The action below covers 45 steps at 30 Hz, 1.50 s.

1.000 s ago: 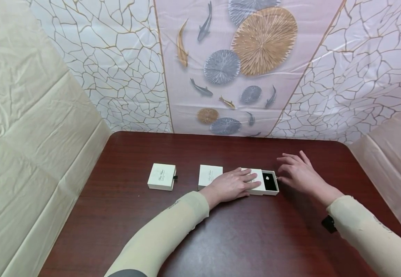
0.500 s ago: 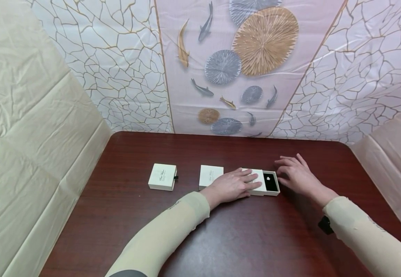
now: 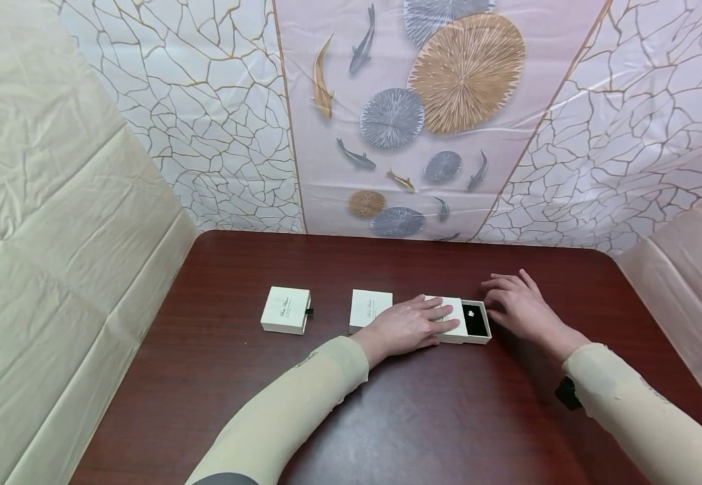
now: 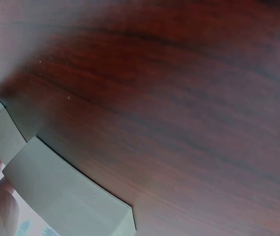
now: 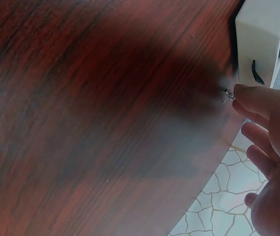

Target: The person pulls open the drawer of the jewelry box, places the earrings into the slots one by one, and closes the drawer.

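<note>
A small white box (image 3: 455, 303) lies under my left hand (image 3: 408, 327), whose spread fingers rest on its lid. Its drawer (image 3: 488, 332) is pulled partway out to the right, and a small pale stud (image 3: 471, 313) sits on the black lining. My right hand (image 3: 523, 306) is just beyond the drawer's right end. In the right wrist view, thumb and forefinger pinch a tiny silvery earring (image 5: 229, 96) with a thin post, close by the drawer's black pull loop (image 5: 257, 73). The other fingers are loosely bent.
Left of the drawer box stands a second white box (image 3: 368, 308), partly behind my left hand. Farther left lies a third white box (image 3: 285, 310) with a black tab. All rest on the dark red wooden table (image 3: 224, 404), with patterned cloth (image 3: 230, 135) hanging behind it.
My right hand has shifted slightly left, closer to the drawer's end. The left hand stays on the lid, and the boxes stay in place.
</note>
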Motion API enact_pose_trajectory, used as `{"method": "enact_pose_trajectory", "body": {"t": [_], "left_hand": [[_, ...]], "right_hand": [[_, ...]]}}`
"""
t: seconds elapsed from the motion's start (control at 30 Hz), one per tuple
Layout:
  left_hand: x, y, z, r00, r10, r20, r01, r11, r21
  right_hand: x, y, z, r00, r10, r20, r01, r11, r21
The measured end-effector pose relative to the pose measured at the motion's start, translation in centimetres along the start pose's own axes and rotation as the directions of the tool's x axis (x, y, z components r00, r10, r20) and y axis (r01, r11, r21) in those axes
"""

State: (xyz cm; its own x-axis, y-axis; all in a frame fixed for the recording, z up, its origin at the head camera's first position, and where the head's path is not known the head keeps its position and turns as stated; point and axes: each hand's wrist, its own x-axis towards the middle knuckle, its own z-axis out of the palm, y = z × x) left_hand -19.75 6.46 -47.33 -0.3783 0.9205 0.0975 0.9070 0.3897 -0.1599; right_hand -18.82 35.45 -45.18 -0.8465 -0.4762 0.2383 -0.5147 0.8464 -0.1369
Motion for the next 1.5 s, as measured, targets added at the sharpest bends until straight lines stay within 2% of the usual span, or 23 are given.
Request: {"method": "enact_pose_trajectory", "body": {"t": [0.33,0.9,1.2,1.5], "left_hand": [[0.1,0.1,-0.3,1.0,-0.001,0.012,0.001,1.0,-0.005],[0.0,0.2,-0.4,1.0,0.0,-0.001,0.0,1.0,0.0],[0.0,0.1,-0.3,1.0,0.005,-0.006,-0.005,1.0,-0.006],[-0.1,0.1,-0.2,1.0,-0.002,-0.001,0.002,1.0,-0.007]], "right_hand": [[-0.2,0.5,0.2,0.999,0.012,0.034,-0.011,1.0,-0.017],[-0.2,0.1,0.0,1.0,0.008,0.017,-0.008,1.0,0.003],[-0.3,-0.3,-1.4,0.996,0.075,0.041,-0.078,0.993,0.085],[0.1,-1.3,-2.9,0.999,0.033,0.027,-0.036,0.992,0.118]]}}
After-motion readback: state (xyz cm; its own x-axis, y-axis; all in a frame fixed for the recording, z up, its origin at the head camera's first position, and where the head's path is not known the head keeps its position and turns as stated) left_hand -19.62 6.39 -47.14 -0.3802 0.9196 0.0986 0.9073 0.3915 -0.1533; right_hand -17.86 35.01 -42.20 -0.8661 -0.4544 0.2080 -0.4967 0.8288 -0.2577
